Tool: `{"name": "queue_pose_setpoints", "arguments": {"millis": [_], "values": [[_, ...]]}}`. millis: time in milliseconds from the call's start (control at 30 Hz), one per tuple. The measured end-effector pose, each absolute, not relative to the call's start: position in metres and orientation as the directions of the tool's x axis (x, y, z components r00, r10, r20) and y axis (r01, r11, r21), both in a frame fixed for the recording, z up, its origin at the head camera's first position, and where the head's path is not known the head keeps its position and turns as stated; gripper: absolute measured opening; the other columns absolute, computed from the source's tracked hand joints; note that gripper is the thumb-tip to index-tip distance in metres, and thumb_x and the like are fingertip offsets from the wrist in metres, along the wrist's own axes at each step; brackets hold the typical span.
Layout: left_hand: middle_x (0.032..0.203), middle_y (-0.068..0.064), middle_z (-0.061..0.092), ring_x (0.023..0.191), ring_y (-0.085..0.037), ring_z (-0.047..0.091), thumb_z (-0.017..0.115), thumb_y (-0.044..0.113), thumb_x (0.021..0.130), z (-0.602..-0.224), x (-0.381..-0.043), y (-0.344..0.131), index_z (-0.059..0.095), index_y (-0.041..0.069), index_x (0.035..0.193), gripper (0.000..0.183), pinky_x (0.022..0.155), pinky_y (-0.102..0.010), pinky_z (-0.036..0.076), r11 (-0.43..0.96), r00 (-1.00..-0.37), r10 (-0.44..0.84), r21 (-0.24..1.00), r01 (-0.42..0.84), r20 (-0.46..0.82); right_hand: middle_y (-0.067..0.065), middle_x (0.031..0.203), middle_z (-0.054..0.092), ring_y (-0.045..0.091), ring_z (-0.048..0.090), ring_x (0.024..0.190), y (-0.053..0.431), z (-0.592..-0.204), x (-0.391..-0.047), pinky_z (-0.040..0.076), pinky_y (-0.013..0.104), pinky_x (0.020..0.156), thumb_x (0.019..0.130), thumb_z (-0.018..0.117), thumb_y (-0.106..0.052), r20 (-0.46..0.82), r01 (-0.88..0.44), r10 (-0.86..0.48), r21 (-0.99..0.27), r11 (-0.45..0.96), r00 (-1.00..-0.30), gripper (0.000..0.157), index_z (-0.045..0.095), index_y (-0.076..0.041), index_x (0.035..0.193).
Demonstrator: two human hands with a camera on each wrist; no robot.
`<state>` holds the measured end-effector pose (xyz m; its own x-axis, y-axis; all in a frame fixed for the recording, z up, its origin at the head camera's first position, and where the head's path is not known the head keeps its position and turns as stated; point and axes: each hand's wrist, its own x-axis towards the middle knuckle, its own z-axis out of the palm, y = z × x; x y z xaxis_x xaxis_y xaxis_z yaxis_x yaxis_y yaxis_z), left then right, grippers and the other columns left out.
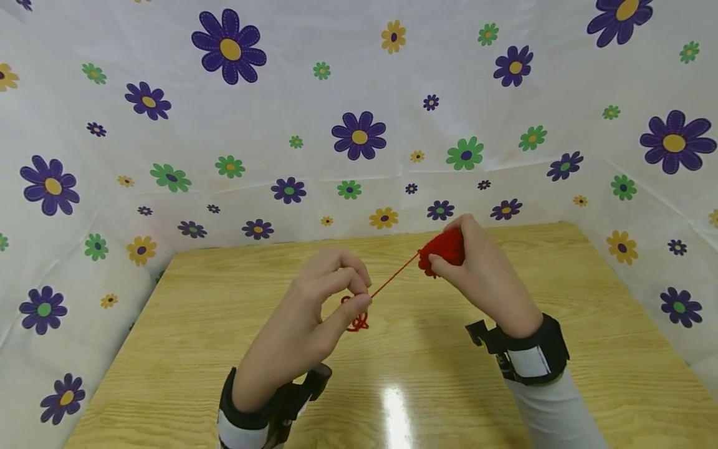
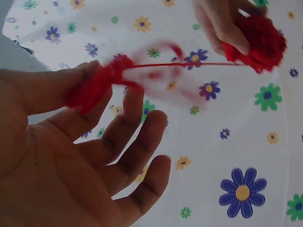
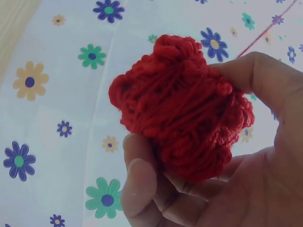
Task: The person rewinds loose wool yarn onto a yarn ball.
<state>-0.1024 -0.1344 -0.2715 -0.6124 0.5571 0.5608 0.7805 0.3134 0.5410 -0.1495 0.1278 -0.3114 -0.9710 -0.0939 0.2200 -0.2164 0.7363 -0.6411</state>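
A bundle of red yarn [image 3: 180,109] is gripped in my right hand [image 1: 485,280], raised over the right half of the table. From it a taut red strand [image 1: 395,274] runs down to my left hand [image 1: 314,312]. There the thumb and index finger pinch the yarn, while the other fingers are spread and loosely bent in the left wrist view. Loose red loops [image 1: 358,321] hang at the left fingertips, blurred in the left wrist view [image 2: 161,71]. The right thumb and fingers wrap around the bundle's sides.
Under both hands lies a wood-grain table [image 1: 213,337], with a light reflection near its front. A white cloth with printed flowers [image 1: 314,106] stands behind the table and along both sides. Each wrist wears a black strap with a camera mount [image 1: 533,355].
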Motion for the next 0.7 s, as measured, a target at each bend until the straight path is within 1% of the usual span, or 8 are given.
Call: {"name": "queue_pose_setpoints", "arguments": {"millis": [67, 133, 267, 333, 433, 500, 600, 700], "values": [[0.101, 0.007, 0.053, 0.099, -0.011, 0.047, 0.063, 0.006, 0.094, -0.267, -0.097, -0.135, 0.059, 0.018, 0.082, 0.017, 0.083, -0.032, 0.042, 0.257, -0.598, 0.586, 0.575, 0.777, 0.547, 0.017, 0.113, 0.058, 0.031, 0.059, 0.092, 0.129, -0.312, -0.152, 0.055, 0.043, 0.073, 0.092, 0.065, -0.024, 0.227, -0.205, -0.070, -0.653, 0.729, -0.971, 0.047, 0.042, 0.000, 0.125], [0.099, 0.006, 0.054, 0.097, -0.011, 0.048, 0.062, 0.004, 0.094, -0.264, -0.092, -0.135, 0.059, 0.017, 0.084, 0.017, 0.082, -0.031, 0.043, 0.179, -0.557, 0.620, 0.591, 0.786, 0.553, 0.018, 0.114, 0.057, 0.031, 0.058, 0.094, 0.131, -0.313, -0.154, 0.055, 0.043, 0.074, 0.093, 0.064, -0.025, 0.234, -0.199, -0.049, -0.673, 0.712, -0.971, 0.048, 0.041, 0.000, 0.127], [0.093, 0.005, 0.053, 0.092, -0.009, 0.050, 0.058, 0.006, 0.097, -0.260, -0.083, -0.132, 0.057, 0.014, 0.087, 0.013, 0.077, -0.029, 0.045, 0.004, -0.421, 0.697, 0.584, 0.812, 0.580, 0.019, 0.119, 0.055, 0.032, 0.056, 0.098, 0.132, -0.314, -0.156, 0.054, 0.043, 0.078, 0.095, 0.063, -0.028, 0.246, -0.205, -0.028, -0.734, 0.648, -0.969, 0.053, 0.037, 0.001, 0.131], [0.090, 0.005, 0.053, 0.089, -0.006, 0.050, 0.057, 0.009, 0.099, -0.259, -0.080, -0.130, 0.056, 0.013, 0.087, 0.012, 0.075, -0.025, 0.045, -0.048, -0.353, 0.740, 0.568, 0.822, 0.573, 0.019, 0.121, 0.054, 0.032, 0.055, 0.102, 0.132, -0.314, -0.156, 0.053, 0.043, 0.080, 0.096, 0.063, -0.028, 0.256, -0.216, -0.021, -0.764, 0.608, -0.966, 0.054, 0.036, 0.001, 0.133], [0.084, 0.007, 0.051, 0.083, -0.002, 0.047, 0.057, 0.010, 0.099, -0.261, -0.078, -0.127, 0.056, 0.014, 0.086, 0.013, 0.075, -0.020, 0.043, -0.067, -0.268, 0.809, 0.536, 0.842, 0.523, 0.018, 0.125, 0.052, 0.032, 0.054, 0.106, 0.133, -0.313, -0.157, 0.052, 0.041, 0.083, 0.096, 0.062, -0.026, 0.271, -0.238, -0.012, -0.822, 0.518, -0.963, 0.053, 0.035, 0.000, 0.134], [0.080, 0.008, 0.050, 0.080, 0.000, 0.044, 0.059, 0.010, 0.098, -0.263, -0.077, -0.127, 0.056, 0.015, 0.084, 0.014, 0.076, -0.016, 0.040, -0.048, -0.230, 0.855, 0.512, 0.857, 0.466, 0.016, 0.127, 0.051, 0.030, 0.055, 0.108, 0.134, -0.312, -0.156, 0.052, 0.038, 0.084, 0.097, 0.062, -0.025, 0.279, -0.258, -0.015, -0.863, 0.435, -0.960, 0.053, 0.035, 0.000, 0.134], [0.077, 0.010, 0.049, 0.077, 0.003, 0.042, 0.060, 0.013, 0.097, -0.266, -0.077, -0.126, 0.057, 0.016, 0.083, 0.015, 0.077, -0.012, 0.036, -0.015, -0.189, 0.904, 0.471, 0.882, 0.383, 0.012, 0.128, 0.050, 0.027, 0.056, 0.106, 0.136, -0.310, -0.154, 0.050, 0.029, 0.084, 0.098, 0.060, -0.025, 0.277, -0.275, -0.035, -0.919, 0.281, -0.960, 0.050, 0.034, -0.002, 0.135], [0.072, 0.013, 0.046, 0.072, 0.005, 0.040, 0.059, 0.015, 0.098, -0.269, -0.076, -0.125, 0.056, 0.018, 0.080, 0.019, 0.075, -0.010, 0.033, 0.015, -0.185, 0.928, 0.466, 0.885, 0.322, 0.009, 0.129, 0.048, 0.026, 0.052, 0.107, 0.137, -0.308, -0.151, 0.047, 0.027, 0.083, 0.100, 0.057, -0.025, 0.259, -0.266, -0.067, -0.953, 0.146, -0.964, 0.046, 0.035, -0.004, 0.135]]}}
